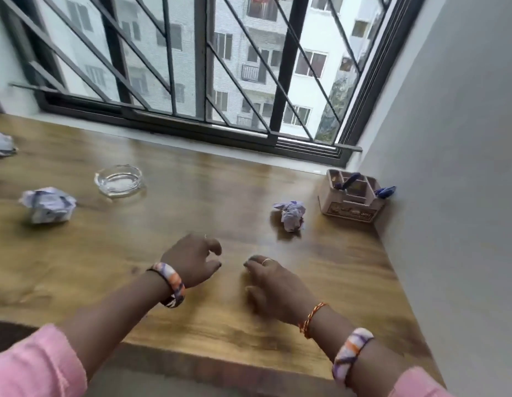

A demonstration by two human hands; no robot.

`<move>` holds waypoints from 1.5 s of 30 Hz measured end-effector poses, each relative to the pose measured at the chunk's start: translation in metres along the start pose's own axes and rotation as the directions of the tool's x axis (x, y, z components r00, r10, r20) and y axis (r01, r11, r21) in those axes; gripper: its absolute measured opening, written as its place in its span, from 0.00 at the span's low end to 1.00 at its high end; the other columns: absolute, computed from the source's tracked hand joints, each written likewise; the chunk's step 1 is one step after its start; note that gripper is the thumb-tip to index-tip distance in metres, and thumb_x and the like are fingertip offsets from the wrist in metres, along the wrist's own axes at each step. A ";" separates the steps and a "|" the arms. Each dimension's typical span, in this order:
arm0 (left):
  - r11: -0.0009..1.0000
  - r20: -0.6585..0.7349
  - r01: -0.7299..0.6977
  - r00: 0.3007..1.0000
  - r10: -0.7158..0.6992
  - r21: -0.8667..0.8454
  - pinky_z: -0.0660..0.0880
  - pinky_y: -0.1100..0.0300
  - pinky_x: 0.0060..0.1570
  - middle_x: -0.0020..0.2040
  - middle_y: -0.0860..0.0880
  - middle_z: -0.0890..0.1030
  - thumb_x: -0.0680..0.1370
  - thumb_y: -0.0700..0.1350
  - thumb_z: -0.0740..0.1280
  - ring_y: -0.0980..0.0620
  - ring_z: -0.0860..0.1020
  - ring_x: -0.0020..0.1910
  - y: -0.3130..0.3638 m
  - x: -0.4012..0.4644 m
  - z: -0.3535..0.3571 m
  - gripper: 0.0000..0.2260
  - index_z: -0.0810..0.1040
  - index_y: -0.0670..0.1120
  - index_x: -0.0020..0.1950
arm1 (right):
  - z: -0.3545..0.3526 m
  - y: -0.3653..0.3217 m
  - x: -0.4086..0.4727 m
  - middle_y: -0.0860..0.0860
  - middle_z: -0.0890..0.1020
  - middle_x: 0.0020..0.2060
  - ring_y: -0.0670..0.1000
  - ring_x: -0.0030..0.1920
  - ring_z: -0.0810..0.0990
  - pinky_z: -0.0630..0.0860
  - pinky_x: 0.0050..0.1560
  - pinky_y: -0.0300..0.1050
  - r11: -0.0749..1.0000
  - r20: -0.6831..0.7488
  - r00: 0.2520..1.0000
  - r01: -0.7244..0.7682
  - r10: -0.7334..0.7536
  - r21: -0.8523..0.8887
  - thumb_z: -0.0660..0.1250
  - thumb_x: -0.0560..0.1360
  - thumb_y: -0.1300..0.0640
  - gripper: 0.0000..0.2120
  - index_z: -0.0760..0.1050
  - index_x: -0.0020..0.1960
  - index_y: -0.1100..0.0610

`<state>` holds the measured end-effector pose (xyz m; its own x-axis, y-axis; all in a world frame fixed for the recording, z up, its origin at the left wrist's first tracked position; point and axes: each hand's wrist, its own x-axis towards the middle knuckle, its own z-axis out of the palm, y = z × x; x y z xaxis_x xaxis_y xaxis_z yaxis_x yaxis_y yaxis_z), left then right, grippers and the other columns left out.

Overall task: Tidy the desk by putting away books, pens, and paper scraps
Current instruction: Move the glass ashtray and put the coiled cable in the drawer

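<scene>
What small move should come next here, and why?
Probably reach the right hand forward to the crumpled paper ball beside the organizer. Both hands hover empty over the desk, fingers loosely curled, and that scrap lies closest to the right hand. Two more scraps lie far left, nearer the left hand, by the glass ashtray.

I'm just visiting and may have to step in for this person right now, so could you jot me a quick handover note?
Left hand and right hand: both empty, loosely curled, over the desk.
Paper scraps lying loose: one crumpled ball near the organizer, one beside the glass ashtray, one at the far left edge.
Done: pens appear to sit in the organizer; no books in view.
Left: collect the three paper balls.
</scene>
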<state>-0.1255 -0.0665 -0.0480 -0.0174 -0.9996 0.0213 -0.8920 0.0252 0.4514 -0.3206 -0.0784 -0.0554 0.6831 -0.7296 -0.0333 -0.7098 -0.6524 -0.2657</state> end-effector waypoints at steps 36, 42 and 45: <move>0.981 0.057 -0.096 0.995 0.088 0.169 0.70 0.56 0.64 0.70 0.52 0.71 0.75 0.40 0.59 0.49 0.71 0.68 -0.248 -0.179 -0.089 0.21 0.71 0.52 0.68 | 0.131 -0.243 0.043 0.66 0.75 0.62 0.65 0.64 0.73 0.65 0.67 0.59 0.856 -0.445 0.751 -0.511 0.488 0.075 0.59 0.74 0.58 0.20 0.74 0.61 0.69; 0.986 -0.098 0.009 0.995 0.008 0.165 0.69 0.62 0.64 0.73 0.57 0.65 0.75 0.38 0.58 0.58 0.66 0.71 -0.357 -0.214 -0.127 0.25 0.67 0.54 0.71 | 0.153 -0.335 0.095 0.63 0.81 0.56 0.62 0.57 0.80 0.73 0.58 0.60 0.949 -0.396 0.874 -0.315 0.283 -0.017 0.75 0.68 0.58 0.19 0.79 0.56 0.66; 0.989 -0.151 0.047 0.988 -0.026 0.139 0.69 0.63 0.64 0.71 0.56 0.69 0.78 0.44 0.59 0.58 0.68 0.70 -0.394 -0.222 -0.145 0.19 0.70 0.53 0.69 | 0.157 -0.364 0.120 0.61 0.80 0.58 0.60 0.60 0.78 0.70 0.62 0.59 0.984 -0.345 0.928 -0.169 0.142 -0.050 0.73 0.70 0.55 0.21 0.78 0.58 0.64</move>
<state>0.2955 0.1475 -0.1008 0.0740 -0.9868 0.1440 -0.9458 -0.0236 0.3239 0.0468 0.1037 -0.1134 0.4736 -0.8404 0.2635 -0.8229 -0.5289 -0.2077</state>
